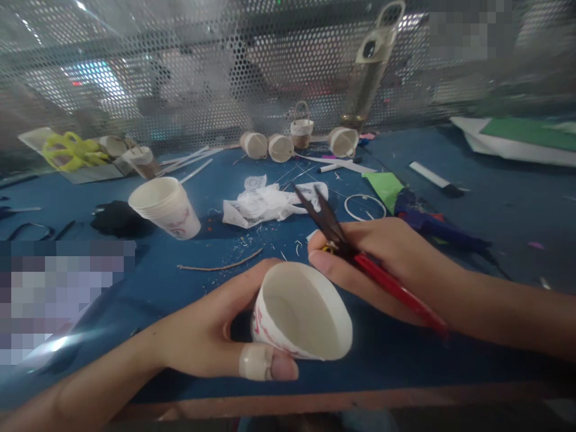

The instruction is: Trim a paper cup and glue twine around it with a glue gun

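Left hand (211, 336) nearest the camera, low centre, fingers wrapped round a white paper cup (301, 315) with pink print; thumb has a plaster on it. Cup is tipped on its side, mouth facing up and right, held just above the blue tabletop (450, 360) near its front edge. Right hand (382, 264) just beside the cup's rim, fingers closed on red-handled scissors (355, 252); blades partly apart, pointing up and away from the cup, handle running back along the wrist.

Behind the hands: thin brown stick (220, 264) lying flat, paper scraps scattered around. Further left, a stack of white cups (165, 207) tilted, next to something black (114, 217). Centre, crumpled white plastic wrap (265, 204); to its right a white ring (365, 207) and green paper (384, 186). Far back by the perforated metal screen (202, 72): a row of small cut cups (279, 147), one with a handle like a basket (301, 129); yellow scissors (69, 150) far left.
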Tool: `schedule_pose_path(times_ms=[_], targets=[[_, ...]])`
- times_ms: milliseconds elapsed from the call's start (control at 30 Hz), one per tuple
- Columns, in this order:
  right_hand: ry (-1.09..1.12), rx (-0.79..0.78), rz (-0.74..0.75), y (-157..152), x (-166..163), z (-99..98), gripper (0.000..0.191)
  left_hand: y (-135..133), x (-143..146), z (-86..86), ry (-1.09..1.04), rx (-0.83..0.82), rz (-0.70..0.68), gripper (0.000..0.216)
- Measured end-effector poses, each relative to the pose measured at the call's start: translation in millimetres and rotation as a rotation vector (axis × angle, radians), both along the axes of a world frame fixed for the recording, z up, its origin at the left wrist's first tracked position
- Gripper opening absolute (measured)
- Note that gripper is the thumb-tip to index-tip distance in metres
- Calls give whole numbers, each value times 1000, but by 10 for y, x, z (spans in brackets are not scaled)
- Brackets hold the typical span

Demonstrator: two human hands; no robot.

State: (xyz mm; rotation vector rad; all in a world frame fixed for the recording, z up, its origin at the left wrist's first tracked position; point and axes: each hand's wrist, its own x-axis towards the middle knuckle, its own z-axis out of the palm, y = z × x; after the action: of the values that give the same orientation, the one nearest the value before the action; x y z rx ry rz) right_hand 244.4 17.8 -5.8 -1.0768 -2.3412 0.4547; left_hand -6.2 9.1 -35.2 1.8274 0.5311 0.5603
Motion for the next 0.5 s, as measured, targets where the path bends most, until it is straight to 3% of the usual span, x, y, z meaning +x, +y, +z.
schedule_pose_path(times_ms=[200,333,500], targets=[[-2,-34,7,-22,-41,10,20,7,32,-34,-19,-212,-77,69],[-1,-10,-86,-16,-26,-12,22,-5,76,-76,28,-109,102,89],[-23,4,-99,-21,-2,-12,23,-37,96,-67,93,46,246,72]])
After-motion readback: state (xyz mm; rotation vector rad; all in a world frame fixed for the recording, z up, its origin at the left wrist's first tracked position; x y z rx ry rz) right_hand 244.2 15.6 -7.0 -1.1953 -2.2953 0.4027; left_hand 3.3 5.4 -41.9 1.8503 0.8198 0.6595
